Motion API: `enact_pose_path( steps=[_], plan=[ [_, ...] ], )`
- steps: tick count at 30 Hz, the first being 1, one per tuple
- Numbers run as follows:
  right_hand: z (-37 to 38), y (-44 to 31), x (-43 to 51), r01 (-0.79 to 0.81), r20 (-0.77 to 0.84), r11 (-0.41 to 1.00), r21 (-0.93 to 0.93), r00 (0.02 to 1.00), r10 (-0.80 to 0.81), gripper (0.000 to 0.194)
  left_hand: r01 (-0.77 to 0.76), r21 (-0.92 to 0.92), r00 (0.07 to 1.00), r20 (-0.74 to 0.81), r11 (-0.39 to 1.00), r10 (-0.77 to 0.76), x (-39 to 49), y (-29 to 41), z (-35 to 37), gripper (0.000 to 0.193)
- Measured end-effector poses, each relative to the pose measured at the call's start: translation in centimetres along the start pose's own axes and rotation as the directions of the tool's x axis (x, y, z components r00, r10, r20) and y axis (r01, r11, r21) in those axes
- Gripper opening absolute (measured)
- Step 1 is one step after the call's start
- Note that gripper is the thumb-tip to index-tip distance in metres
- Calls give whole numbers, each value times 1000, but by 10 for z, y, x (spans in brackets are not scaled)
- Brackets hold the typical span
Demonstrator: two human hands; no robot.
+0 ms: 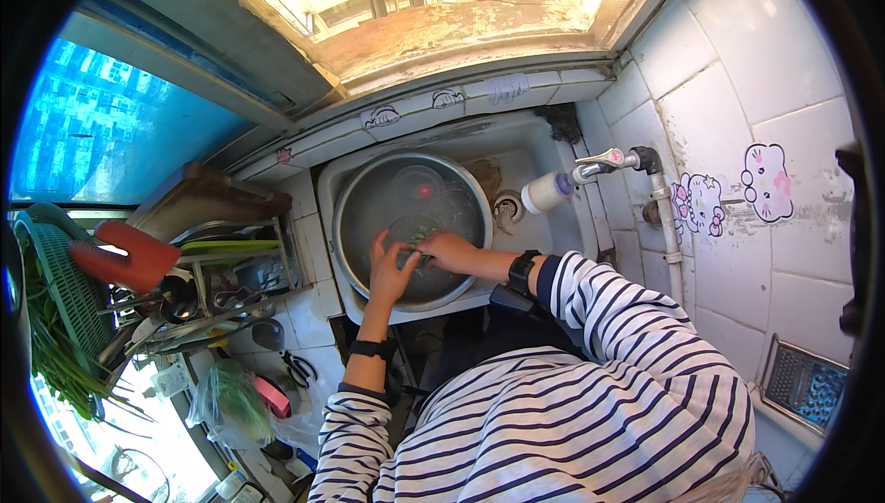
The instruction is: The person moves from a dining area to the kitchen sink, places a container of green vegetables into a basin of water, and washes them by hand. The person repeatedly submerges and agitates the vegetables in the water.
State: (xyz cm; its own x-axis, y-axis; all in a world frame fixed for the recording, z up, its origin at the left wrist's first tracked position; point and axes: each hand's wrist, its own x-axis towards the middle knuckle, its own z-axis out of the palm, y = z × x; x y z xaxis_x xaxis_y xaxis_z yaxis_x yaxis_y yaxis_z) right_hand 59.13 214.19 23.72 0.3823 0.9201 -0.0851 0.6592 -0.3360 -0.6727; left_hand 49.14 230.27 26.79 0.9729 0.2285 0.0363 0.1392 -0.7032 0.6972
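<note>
A large round metal basin (340, 226) of cloudy water stands in the left part of the sink (553, 226). Over its near side, my right hand (446, 252) holds some small green leafy pieces (420, 235) between its fingers. Close beside it, my left hand (390, 271) has its thumb and fingers spread, the tips near the greens; whether they touch them is hard to tell. A clear round bowl or lid (418, 188) with a red spot lies in the basin's far part.
A tap with a filter (548, 192) reaches over the drain (508, 208) from the right wall. On the left are a dish rack (200, 288), a green basket (66, 288) with long leaves, a red oven mitt (124, 256), scissors (299, 368) and a bag of greens (231, 403).
</note>
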Motion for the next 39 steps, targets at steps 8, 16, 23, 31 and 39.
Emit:
enact_pose_path(
  steps=[8, 16, 23, 31, 39],
  plan=[
    [-28, 7, -21, 0, -235, 996, 87, 972, 20, 46, -44, -66, 943, 326, 997, 63, 3, -10, -11, 24],
    [20, 43, -13, -41, 112, 907, -420, 989, 97, 25, 473, -569, 868, 433, 672, -244, -11, -41, 2, 21],
    [29, 44, 6, -413, -126, 824, 388, 862, 491, 15, 560, -769, 818, 458, 307, -347, -23, -39, 15, 22],
    [8, -43, -2, 145, -365, 840, 523, 928, 68, 20, 373, -928, 856, 337, 18, -391, -11, -35, 36, 30],
    [33, -44, 34, 118, -429, 980, 161, 903, -38, 33, 304, -934, 691, 351, -186, -632, -7, -27, 40, 36]
  ],
)
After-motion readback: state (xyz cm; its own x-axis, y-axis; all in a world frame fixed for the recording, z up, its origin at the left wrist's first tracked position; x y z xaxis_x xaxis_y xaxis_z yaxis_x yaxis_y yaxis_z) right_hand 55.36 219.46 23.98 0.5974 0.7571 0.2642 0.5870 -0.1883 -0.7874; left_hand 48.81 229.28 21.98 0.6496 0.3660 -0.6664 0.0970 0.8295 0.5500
